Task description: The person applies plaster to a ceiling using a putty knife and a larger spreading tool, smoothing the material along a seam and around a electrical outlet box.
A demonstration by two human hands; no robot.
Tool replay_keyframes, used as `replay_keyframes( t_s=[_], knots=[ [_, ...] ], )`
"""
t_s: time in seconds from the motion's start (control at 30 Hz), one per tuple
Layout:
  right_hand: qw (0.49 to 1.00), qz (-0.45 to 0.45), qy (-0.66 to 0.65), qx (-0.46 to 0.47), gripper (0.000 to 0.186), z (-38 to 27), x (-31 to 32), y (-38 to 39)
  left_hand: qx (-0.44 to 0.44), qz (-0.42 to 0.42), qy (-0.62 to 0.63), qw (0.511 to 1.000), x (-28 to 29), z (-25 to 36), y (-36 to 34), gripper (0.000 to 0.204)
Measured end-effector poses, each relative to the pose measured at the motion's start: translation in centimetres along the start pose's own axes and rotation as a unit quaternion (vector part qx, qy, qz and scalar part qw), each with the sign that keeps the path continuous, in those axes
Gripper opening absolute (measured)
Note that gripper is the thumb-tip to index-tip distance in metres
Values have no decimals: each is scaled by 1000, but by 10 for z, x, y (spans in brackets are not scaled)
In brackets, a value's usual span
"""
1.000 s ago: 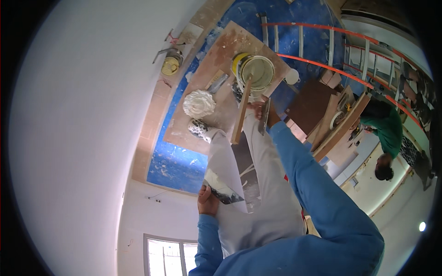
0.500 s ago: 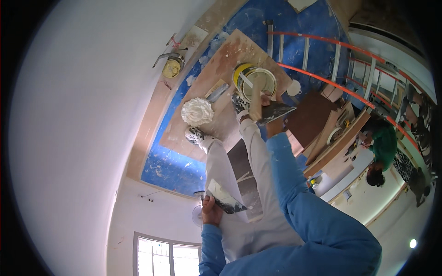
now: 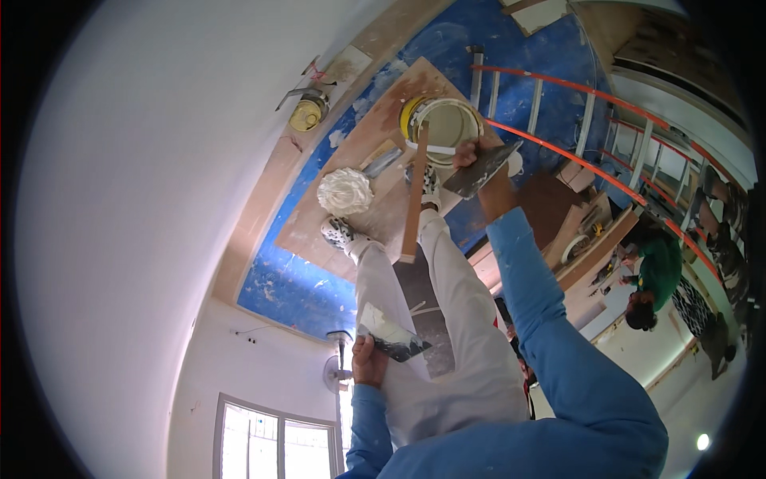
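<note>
My left hand point(image 3: 369, 363) grips a wide putty knife point(image 3: 391, 335) carrying white paste, low over my legs. My right hand point(image 3: 469, 155) holds a second wide, dark-bladed putty knife point(image 3: 481, 171) beside the yellow-banded bucket point(image 3: 408, 118). Inside the bucket is pale, smooth paste point(image 3: 451, 124). A long wooden stick point(image 3: 416, 195) leans out of it over the near rim, apart from both hands. A white, ruffled round mound point(image 3: 345, 191) and another flat blade tool point(image 3: 381, 160) lie left of the bucket on a stained board point(image 3: 315, 227).
Blue sheeting point(image 3: 303, 299) covers the floor under the board. An orange-railed ladder point(image 3: 558, 145) lies to the right, near wooden planks point(image 3: 598, 249). An open can point(image 3: 306, 114) stands along the left wall point(image 3: 144, 223). A person in green point(image 3: 661, 263) is at far right.
The wooden stick has tipped away from my right hand, its free end now toward me. My right hand with its putty knife has shifted slightly up and right. My left hand stays nearly still.
</note>
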State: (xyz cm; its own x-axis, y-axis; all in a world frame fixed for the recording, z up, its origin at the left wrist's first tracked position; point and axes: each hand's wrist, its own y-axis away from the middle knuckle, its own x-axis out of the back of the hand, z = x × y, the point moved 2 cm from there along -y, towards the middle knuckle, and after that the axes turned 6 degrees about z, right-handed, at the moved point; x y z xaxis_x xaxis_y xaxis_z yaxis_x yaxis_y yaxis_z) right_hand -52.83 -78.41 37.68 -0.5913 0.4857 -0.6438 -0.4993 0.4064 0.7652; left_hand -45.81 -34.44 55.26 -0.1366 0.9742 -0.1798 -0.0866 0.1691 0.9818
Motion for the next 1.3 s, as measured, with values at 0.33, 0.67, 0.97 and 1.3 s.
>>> replay_keyframes(
  t_s=[0.33, 0.67, 0.97, 1.3],
  knots=[
    [952, 170, 251, 23, 17, -12, 12, -67, -14, 13, 4, 1000, -25, -4, 5, 35],
    [398, 104, 880, 236, 68, 13, 57, 43, -59, 31, 7, 998, -40, -15, 3, 38],
    [345, -37, 891, 291, 42, 79, -63, -1, -103, 34, -53, 993, -62, -27, 5, 34],
    [601, 36, 724, 337, 19, -16, -77, 17, -144, -39, -169, 974, -148, -2, -71, 34]
  ],
)
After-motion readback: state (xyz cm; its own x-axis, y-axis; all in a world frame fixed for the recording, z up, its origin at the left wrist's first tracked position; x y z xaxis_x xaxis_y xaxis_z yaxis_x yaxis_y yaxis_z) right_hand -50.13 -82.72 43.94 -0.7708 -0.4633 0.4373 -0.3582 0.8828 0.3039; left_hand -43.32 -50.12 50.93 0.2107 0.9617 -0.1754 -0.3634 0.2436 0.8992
